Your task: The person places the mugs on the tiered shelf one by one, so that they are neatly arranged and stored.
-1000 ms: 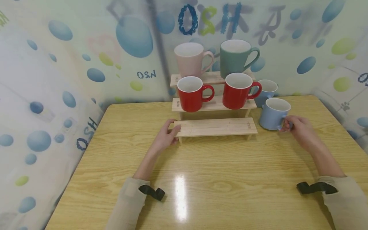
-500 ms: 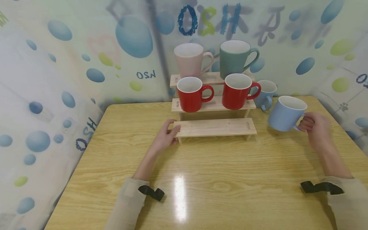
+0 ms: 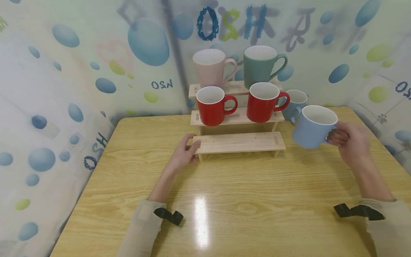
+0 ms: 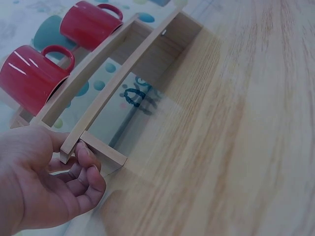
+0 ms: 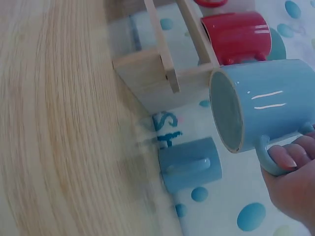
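My right hand (image 3: 353, 142) grips a light blue mug (image 3: 310, 130) by its handle, and the right wrist view shows this mug (image 5: 275, 105) raised off the table, its underside exposed. At the left end of a three-step wooden rack (image 3: 240, 142), my left hand (image 3: 183, 153) pinches the lowest board between thumb and fingers, as the left wrist view confirms on the rack's board (image 4: 106, 91). Two red mugs, a left one (image 3: 211, 109) and a right one (image 3: 262, 103), stand on the middle step. On the top step are a pink mug (image 3: 210, 69) and a green mug (image 3: 260, 67).
A second blue mug (image 3: 294, 103) stands on the table right of the rack, partly hidden by the raised mug; its handle shows in the right wrist view. Behind the wooden table (image 3: 244, 200) hangs a patterned backdrop (image 3: 141, 92) with blue and green ovals.
The right hand has lifted the blue mug off the table, moving it right, then slightly back left toward the rack. The left hand stays on the rack's lowest board.
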`<act>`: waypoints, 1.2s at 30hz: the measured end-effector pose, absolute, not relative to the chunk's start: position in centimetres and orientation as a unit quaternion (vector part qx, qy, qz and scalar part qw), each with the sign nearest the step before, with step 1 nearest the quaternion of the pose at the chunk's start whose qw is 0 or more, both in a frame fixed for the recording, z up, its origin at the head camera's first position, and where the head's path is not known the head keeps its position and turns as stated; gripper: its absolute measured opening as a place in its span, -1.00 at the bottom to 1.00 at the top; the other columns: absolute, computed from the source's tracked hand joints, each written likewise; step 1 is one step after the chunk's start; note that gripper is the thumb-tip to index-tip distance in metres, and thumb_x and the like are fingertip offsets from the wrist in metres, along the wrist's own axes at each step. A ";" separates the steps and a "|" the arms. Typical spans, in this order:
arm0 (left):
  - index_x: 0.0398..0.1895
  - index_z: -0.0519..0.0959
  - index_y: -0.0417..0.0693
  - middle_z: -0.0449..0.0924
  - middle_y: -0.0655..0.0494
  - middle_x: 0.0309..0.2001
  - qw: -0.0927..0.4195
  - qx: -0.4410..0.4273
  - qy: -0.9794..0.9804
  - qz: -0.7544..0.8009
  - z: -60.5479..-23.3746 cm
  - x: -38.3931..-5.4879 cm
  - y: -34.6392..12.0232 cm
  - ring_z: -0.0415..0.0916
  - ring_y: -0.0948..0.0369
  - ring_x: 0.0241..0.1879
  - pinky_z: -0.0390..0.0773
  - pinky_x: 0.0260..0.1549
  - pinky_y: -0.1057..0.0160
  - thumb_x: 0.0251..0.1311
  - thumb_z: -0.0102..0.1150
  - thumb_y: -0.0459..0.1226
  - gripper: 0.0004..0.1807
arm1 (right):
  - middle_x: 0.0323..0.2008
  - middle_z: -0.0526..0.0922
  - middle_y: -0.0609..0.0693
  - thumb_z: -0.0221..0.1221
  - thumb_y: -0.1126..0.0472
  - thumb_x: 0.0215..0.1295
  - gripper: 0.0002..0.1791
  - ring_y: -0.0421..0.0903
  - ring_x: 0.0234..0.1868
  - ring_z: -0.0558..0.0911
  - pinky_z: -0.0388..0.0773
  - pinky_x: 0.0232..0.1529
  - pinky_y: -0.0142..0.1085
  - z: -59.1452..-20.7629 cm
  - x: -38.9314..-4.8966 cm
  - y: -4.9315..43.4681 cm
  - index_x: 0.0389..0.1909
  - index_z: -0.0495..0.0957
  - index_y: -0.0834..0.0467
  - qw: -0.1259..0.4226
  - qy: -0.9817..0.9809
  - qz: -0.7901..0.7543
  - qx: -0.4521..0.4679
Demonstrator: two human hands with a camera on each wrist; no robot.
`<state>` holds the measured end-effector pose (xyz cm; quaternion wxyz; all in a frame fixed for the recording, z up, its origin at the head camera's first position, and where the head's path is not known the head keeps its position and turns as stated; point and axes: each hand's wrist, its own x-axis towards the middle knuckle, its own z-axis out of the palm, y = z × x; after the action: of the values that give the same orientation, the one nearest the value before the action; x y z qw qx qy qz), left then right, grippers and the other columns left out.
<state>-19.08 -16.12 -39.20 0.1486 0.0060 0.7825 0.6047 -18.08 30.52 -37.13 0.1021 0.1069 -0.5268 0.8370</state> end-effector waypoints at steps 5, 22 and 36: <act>0.54 0.11 -0.03 0.47 -0.21 0.21 0.149 0.009 0.783 0.604 -39.2 -19.1 -16.2 0.45 0.15 -0.42 0.53 -0.27 0.14 0.57 -0.02 -0.12 -0.40 | -0.70 -0.07 0.00 -0.27 0.53 0.47 -0.49 -0.11 -0.67 -0.05 -0.17 -0.56 -0.28 -37.3 -17.7 28.6 -0.74 -0.05 0.22 0.100 -0.537 0.825 0.143; 0.55 0.09 -0.05 0.45 -0.22 0.21 0.153 0.005 0.777 0.610 -39.2 -19.2 -16.2 0.44 0.17 -0.42 0.51 -0.29 0.16 0.57 -0.02 -0.14 -0.40 | -0.64 -0.03 0.07 -0.26 0.49 0.46 -0.57 -0.03 -0.57 0.00 -0.06 -0.43 -0.18 -38.3 -17.2 23.0 -0.68 0.01 0.26 0.020 -0.608 0.775 0.169; 0.55 0.09 -0.05 0.44 -0.22 0.21 0.154 0.007 0.777 0.611 -40.1 -19.7 -16.4 0.42 0.16 -0.41 0.50 -0.29 0.16 0.57 -0.03 -0.13 -0.40 | -0.65 0.06 0.07 -0.17 0.41 0.50 -0.56 -0.05 -0.54 0.13 0.08 -0.39 -0.19 -39.3 -18.7 18.9 -0.66 0.07 0.27 -0.026 -0.623 0.759 0.188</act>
<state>-19.70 -16.37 -40.14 0.1541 0.0068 0.7767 0.6106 -18.65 18.85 -39.26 -0.0263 0.1884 -0.6226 0.7591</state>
